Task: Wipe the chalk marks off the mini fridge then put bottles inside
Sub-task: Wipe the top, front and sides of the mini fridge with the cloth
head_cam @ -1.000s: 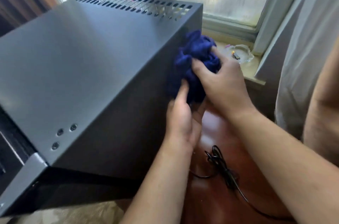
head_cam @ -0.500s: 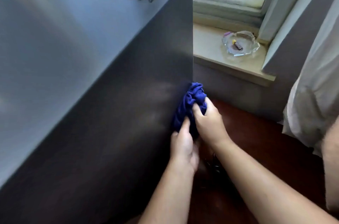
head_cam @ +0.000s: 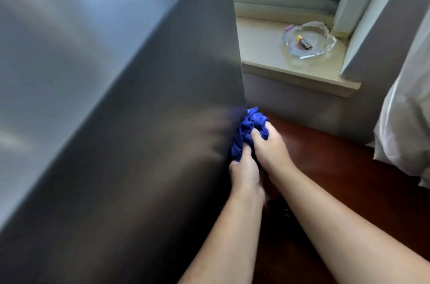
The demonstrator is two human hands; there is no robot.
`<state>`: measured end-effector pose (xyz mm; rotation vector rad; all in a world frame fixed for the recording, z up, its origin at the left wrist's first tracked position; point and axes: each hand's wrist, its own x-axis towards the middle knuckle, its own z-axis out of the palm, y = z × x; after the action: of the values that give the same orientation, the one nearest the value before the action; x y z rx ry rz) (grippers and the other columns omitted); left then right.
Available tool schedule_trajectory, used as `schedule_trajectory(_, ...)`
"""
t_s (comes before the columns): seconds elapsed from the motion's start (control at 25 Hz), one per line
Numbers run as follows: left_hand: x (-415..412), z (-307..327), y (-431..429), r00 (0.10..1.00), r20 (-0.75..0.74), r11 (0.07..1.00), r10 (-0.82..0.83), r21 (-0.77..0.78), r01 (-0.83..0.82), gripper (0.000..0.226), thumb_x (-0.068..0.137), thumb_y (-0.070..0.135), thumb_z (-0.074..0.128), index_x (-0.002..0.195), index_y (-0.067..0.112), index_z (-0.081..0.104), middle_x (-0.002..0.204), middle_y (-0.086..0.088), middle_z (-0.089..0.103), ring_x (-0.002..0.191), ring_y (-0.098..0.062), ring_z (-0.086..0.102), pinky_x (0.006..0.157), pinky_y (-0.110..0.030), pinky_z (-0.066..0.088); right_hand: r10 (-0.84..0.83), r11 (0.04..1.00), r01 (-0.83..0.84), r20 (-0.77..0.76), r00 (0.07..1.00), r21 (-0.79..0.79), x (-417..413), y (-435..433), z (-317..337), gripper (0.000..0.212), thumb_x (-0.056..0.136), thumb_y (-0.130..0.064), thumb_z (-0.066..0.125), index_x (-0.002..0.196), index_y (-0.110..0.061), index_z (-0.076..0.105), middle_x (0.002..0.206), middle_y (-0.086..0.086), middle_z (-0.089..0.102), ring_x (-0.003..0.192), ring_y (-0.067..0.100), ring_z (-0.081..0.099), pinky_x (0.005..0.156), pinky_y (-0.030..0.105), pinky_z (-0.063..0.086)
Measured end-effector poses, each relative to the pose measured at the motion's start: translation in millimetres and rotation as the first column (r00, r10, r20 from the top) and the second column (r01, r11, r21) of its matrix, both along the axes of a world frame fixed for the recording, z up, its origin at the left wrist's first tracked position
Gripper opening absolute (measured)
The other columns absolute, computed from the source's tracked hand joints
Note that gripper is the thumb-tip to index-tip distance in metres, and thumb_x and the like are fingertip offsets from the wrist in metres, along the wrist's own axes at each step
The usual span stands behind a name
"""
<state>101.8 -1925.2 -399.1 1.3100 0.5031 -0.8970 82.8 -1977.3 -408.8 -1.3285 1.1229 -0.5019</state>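
Head view
Mini fridge (head_cam: 116, 109): dark grey, fills my left side; vent slots along its far top edge.
Cloth (head_cam: 250, 131): blue, bunched, pressed to the fridge's side panel near its rear corner.
My left hand (head_cam: 244, 174): clenched on the cloth's lower part.
My right hand (head_cam: 270, 146): gripping the cloth from the right.
Windowsill (head_cam: 267, 55): carries a glass ashtray (head_cam: 325, 46).
Floor (head_cam: 337, 179): reddish wood.

Blue cloth (head_cam: 247, 131), dark grey fridge (head_cam: 121, 121), reddish-brown floor (head_cam: 337, 167), white curtain (head_cam: 404, 125).
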Motion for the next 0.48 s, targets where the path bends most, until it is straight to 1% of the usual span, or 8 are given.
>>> schedule_trajectory(0.04,1,23,-4,0.999,0.043,0.999,0.003,-0.045,-0.001,0.038,0.1,0.028,0.068,0.126,0.0,0.068,0.116,-0.019,0.077,0.105,-0.033,0.076,0.094,-0.05,0.062,-0.014,0.997,0.017,0.04,0.999,-0.07,1,-5,26,0.024,0.097,-0.014,0.055,0.116,-0.019,0.068,0.106,-0.003,0.077,0.102,0.016,0.07,0.094,0.034,0.053)
schedule_trajectory(0.08,1,49,-10,0.996,0.084,0.996,0.012,-0.094,-0.004,0.038,0.1,0.028,0.068,0.125,-0.001,0.07,0.119,-0.021,0.076,0.11,-0.035,0.075,0.1,-0.054,0.059,-0.021,0.989,0.031,0.076,0.997,-0.141,3,-12,55,0.025,0.097,-0.015,0.056,0.117,-0.02,0.069,0.106,-0.003,0.076,0.103,0.016,0.07,0.096,0.035,0.053)
schedule_trajectory(0.16,-2,114,-19,0.983,0.18,0.978,0.029,-0.208,0.009,0.036,0.1,0.03,0.068,0.122,0.002,0.071,0.121,-0.023,0.076,0.113,-0.036,0.074,0.104,-0.056,0.056,0.006,0.965,0.042,0.183,0.983,-0.259,5,-24,121,0.03,0.097,-0.018,0.059,0.127,-0.019,0.067,0.117,0.001,0.076,0.113,0.021,0.069,0.106,0.043,0.05)
schedule_trajectory(0.28,-3,201,-20,0.955,0.279,0.911,0.097,-0.412,0.028,0.041,0.101,0.03,0.066,0.128,-0.001,0.069,0.123,-0.024,0.075,0.115,-0.036,0.073,0.105,-0.054,0.056,0.098,0.901,0.074,0.367,0.925,-0.427,5,-28,213,0.035,0.097,-0.023,0.063,0.131,-0.016,0.066,0.12,0.005,0.076,0.116,0.023,0.07,0.106,0.049,0.051)
schedule_trajectory(0.32,-2,222,-16,0.944,0.305,0.882,0.127,-0.47,0.033,0.042,0.102,0.03,0.065,0.131,-0.001,0.068,0.123,-0.024,0.076,0.111,-0.032,0.074,0.101,-0.048,0.059,0.131,0.875,0.091,0.414,0.901,-0.476,5,-25,238,0.034,0.096,-0.024,0.064,0.128,-0.015,0.066,0.117,0.004,0.077,0.114,0.02,0.072,0.104,0.047,0.053)
schedule_trajectory(0.4,1,247,-5,0.923,0.353,0.845,0.152,-0.53,0.063,0.042,0.102,0.031,0.064,0.132,0.001,0.067,0.124,-0.021,0.076,0.098,-0.025,0.075,0.082,-0.035,0.063,0.196,0.824,0.116,0.472,0.86,-0.554,5,-17,271,0.027,0.094,-0.026,0.064,0.119,-0.017,0.068,0.108,-0.002,0.079,0.107,0.012,0.074,0.098,0.041,0.057)
schedule_trajectory(0.44,2,251,-1,0.919,0.368,0.838,0.143,-0.539,0.085,0.042,0.103,0.032,0.063,0.131,0.001,0.067,0.122,-0.019,0.077,0.094,-0.023,0.076,0.076,-0.031,0.063,0.193,0.805,0.133,0.467,0.863,-0.578,6,-12,278,0.021,0.093,-0.027,0.064,0.112,-0.019,0.069,0.103,-0.006,0.078,0.104,0.008,0.074,0.095,0.038,0.057)
schedule_trajectory(0.48,4,250,2,0.917,0.378,0.837,0.128,-0.537,0.104,0.041,0.103,0.032,0.063,0.13,0.001,0.068,0.119,-0.017,0.079,0.093,-0.022,0.077,0.076,-0.031,0.062,0.167,0.798,0.155,0.461,0.872,-0.582,8,-10,277,0.018,0.093,-0.027,0.064,0.109,-0.02,0.069,0.1,-0.007,0.078,0.102,0.008,0.074,0.094,0.037,0.057)
